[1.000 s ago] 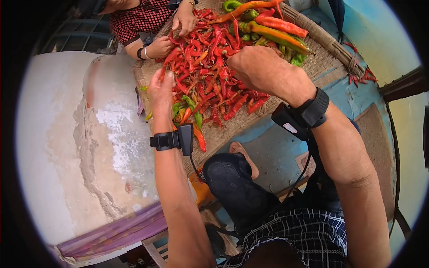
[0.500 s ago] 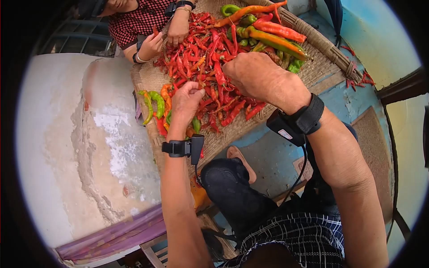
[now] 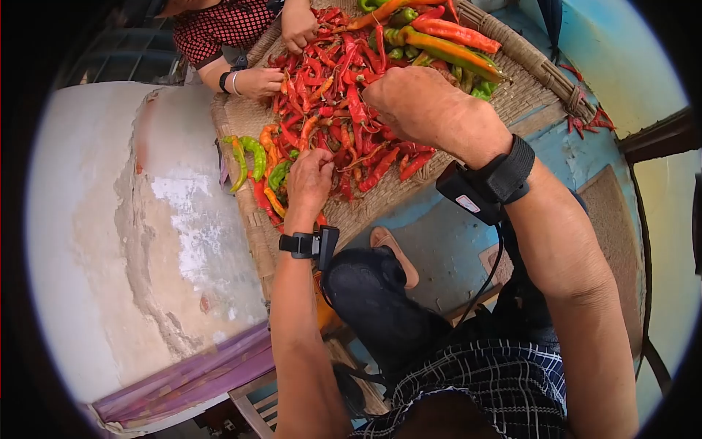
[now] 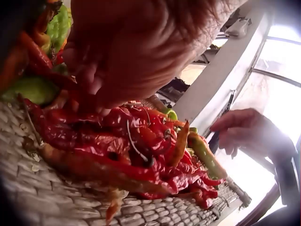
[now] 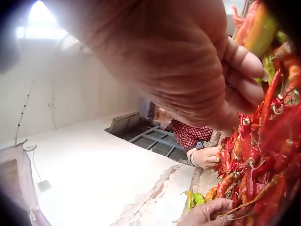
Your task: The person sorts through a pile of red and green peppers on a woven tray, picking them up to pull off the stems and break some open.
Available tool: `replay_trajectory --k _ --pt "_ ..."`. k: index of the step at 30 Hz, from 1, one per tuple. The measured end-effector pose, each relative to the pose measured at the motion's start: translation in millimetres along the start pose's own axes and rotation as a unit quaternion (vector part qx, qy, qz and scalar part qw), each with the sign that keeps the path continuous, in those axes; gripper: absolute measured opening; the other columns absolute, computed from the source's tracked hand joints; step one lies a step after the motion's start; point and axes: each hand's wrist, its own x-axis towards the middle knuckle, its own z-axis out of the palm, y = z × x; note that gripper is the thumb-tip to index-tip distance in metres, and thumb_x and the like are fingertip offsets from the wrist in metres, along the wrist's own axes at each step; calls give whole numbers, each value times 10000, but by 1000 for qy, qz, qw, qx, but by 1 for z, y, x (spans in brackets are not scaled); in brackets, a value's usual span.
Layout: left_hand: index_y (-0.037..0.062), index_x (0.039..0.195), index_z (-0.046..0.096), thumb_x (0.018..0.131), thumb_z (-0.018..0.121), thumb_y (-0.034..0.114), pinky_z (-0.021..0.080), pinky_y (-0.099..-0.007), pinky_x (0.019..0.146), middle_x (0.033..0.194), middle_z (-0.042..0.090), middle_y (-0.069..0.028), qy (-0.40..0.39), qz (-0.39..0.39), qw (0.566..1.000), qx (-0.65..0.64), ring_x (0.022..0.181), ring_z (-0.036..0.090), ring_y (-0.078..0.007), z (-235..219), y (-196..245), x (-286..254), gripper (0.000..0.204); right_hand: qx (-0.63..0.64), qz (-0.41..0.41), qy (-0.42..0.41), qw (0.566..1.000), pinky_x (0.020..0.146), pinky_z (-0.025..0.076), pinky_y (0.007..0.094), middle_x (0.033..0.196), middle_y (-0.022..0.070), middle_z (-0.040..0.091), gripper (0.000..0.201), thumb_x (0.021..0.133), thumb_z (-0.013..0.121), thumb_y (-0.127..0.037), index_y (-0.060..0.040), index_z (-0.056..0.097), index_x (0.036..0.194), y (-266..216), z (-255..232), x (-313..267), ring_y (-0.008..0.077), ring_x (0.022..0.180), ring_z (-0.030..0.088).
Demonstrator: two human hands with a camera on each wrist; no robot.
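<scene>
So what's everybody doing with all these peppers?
Two people are picking through a heap of red chillies on a woven tray. The wearer's left hand reaches into the near edge of the heap and the right hand works at its middle. A few green chillies lie aside, at the tray's edge.

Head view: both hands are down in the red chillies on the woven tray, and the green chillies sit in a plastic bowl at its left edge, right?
Not quite. The head view shows no bowl: the green chillies lie loose on the woven tray at its left edge. The rest holds: left hand and right hand are both down in the red chillies.
</scene>
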Motion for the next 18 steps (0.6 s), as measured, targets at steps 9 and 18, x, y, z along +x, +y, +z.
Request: replay_trajectory --k 9,18 --pt "29 1009 613 882 624 196 447 -179 547 699 573 19 -44 -213 878 -427 599 535 -56 -52 -5 11 211 -12 19 -60 998 715 535 383 829 134 657 124 776 583 -66 -45 642 884 -5 -8 1 286 828 658" --pt "21 969 625 835 635 134 479 -263 603 827 600 -57 -81 -221 922 -307 716 584 -122 -21 -4 13 175 23 -9 -10 1000 653 511 429 720 179 619 112 793 591 -119 -7 593 790 -3 3 3 353 728 630"
